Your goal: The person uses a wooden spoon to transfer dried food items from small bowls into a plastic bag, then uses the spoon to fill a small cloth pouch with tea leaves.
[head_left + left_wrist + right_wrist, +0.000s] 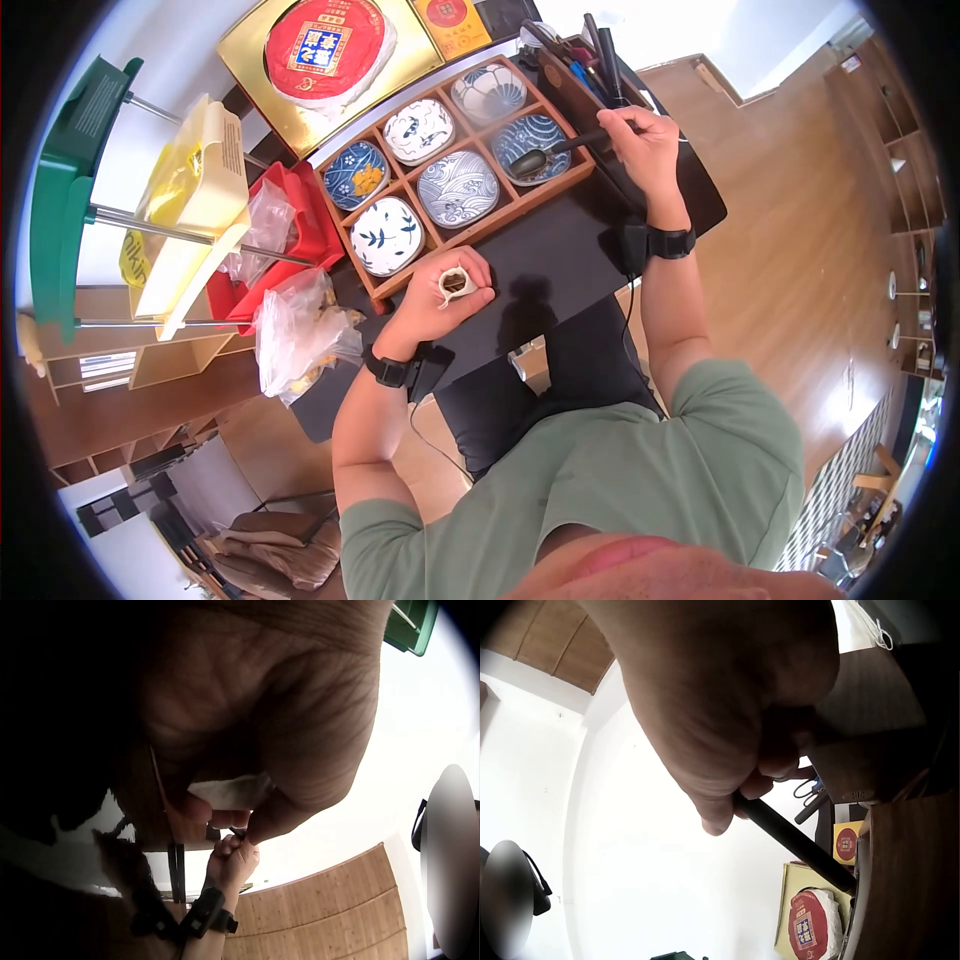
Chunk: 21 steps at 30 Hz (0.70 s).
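My right hand (648, 150) pinches the black handle of a spoon (530, 162), whose bowl lies over the blue wave-patterned dish (545, 140) at the right of the wooden divided tray (455, 238). In the right wrist view the black handle (799, 844) slants down from the fingers. Below the tray's front edge, my left hand (435, 300) curls round a small pale pouch (456, 284), its mouth facing up with something brown inside. In the left wrist view part of the pale pouch (232, 792) shows between the fingers of my left hand (270, 712).
Other patterned dishes fill the tray, one holding orange pieces (367, 180). A gold box (240, 50) with a red round package stands behind. Red bins (312, 215) and plastic bags (300, 335) sit at the left. A wooden holder with pens (575, 85) stands at the right back.
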Available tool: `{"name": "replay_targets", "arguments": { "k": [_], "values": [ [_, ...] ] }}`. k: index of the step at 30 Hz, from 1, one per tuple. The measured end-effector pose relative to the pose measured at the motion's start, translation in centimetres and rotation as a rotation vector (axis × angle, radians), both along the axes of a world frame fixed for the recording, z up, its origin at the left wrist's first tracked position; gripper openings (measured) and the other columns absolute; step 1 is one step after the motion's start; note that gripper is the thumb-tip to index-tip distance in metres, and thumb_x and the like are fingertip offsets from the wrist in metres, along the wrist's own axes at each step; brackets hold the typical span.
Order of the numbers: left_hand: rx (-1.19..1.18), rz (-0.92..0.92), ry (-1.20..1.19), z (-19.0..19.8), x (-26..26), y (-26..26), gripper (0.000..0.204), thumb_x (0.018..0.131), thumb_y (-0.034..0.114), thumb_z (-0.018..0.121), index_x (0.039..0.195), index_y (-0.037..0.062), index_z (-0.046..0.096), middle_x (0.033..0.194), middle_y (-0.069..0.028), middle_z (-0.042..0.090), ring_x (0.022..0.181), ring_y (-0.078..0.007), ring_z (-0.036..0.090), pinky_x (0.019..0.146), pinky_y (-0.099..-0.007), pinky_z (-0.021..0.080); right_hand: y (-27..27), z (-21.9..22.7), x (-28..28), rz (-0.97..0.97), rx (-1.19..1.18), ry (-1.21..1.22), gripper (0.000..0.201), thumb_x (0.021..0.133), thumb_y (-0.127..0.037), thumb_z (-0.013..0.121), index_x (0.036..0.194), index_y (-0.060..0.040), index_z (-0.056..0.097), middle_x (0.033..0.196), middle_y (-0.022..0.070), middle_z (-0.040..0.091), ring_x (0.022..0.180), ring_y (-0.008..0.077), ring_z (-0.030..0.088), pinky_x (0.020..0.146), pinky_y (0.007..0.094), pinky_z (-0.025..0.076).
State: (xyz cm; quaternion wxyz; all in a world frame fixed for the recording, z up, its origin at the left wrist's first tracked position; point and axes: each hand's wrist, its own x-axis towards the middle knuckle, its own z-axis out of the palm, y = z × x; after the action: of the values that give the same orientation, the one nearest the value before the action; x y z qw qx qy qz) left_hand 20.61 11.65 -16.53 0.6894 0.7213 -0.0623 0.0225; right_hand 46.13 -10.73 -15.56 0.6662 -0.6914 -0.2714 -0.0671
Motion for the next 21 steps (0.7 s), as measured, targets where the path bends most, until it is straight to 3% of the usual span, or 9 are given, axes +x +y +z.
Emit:
{"name": "replay_targets", "arguments": {
  "k": [16, 21],
  "values": [
    [-0.002, 0.002, 0.001, 0.18, -0.1, -0.13, 0.019, 0.083, -0.008, 0.074, 0.086, 0.0049, 0.06, 0.092, -0.0043, 0.064, 0.085, -0.0131, 0.06, 0.075, -0.0265, 0.047, 0.01, 0.34, -0.3, -0.052, -0.044, 0.252, 0.028, 0.092, -0.024, 0.077, 0.078, -0.0008, 0.072, 0.054, -0.0033, 0.057, 0.043, 0.0026, 0.048, 0.04, 0.02, 0.034],
    [0.012, 0.008, -0.006, 0.38, -0.07, -0.24, 0.02, 0.082, -0.008, 0.075, 0.086, 0.0044, 0.06, 0.092, -0.0045, 0.064, 0.084, -0.0131, 0.06, 0.074, -0.0267, 0.047, 0.35, 0.26, -0.39, -0.072, 0.058, 0.185, 0.024, 0.093, -0.02, 0.076, 0.08, -0.0007, 0.073, 0.055, -0.0033, 0.057, 0.043, 0.0023, 0.047, 0.041, 0.0195, 0.033]
  ]
}}
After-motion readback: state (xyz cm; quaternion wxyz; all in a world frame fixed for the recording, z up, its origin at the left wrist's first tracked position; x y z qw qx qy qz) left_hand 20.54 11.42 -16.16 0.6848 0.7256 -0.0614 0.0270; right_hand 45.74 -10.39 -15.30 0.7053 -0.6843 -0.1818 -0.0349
